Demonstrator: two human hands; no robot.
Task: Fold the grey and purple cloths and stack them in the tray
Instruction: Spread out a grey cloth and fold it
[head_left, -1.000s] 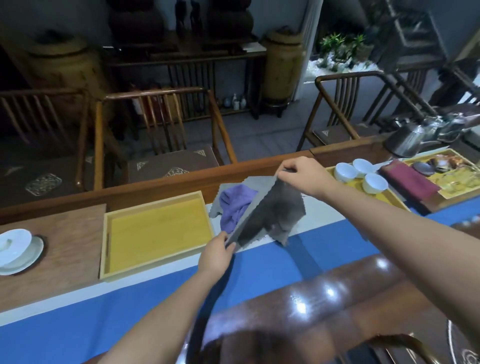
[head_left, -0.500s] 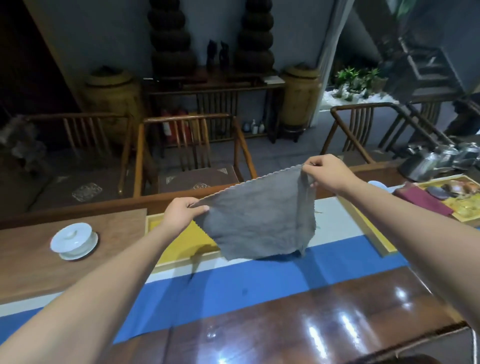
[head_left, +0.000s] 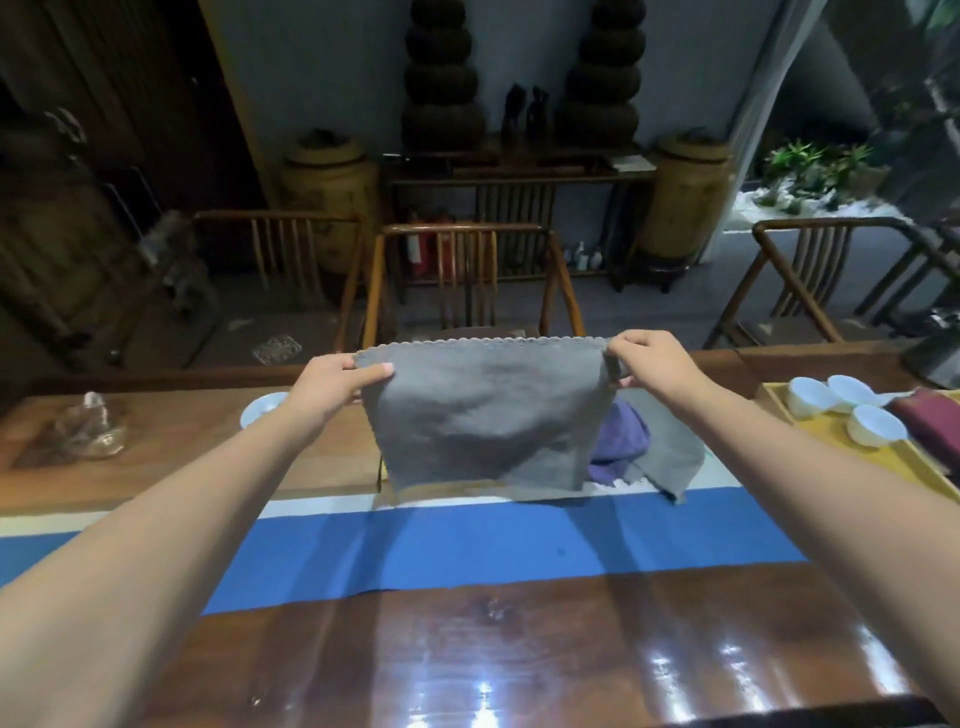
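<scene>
The left hand (head_left: 332, 387) and the right hand (head_left: 652, 364) are now pinching the two top corners of the grey cloth (head_left: 485, 415), which a second ago was hanging crumpled and half a second ago was slanting, and are holding its scalloped top edge level and taut so it is hanging flat above the desk (head_left: 493, 649). The purple cloth (head_left: 621, 441) and a second grey cloth (head_left: 670, 457) are showing again beyond its right edge, and the cloth is hiding nearly all of the tray.

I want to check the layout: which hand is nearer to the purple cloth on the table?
The right hand. It pinches the held grey cloth at its corner, just above the purple cloth. The left hand grips the opposite corner, farther away.
</scene>
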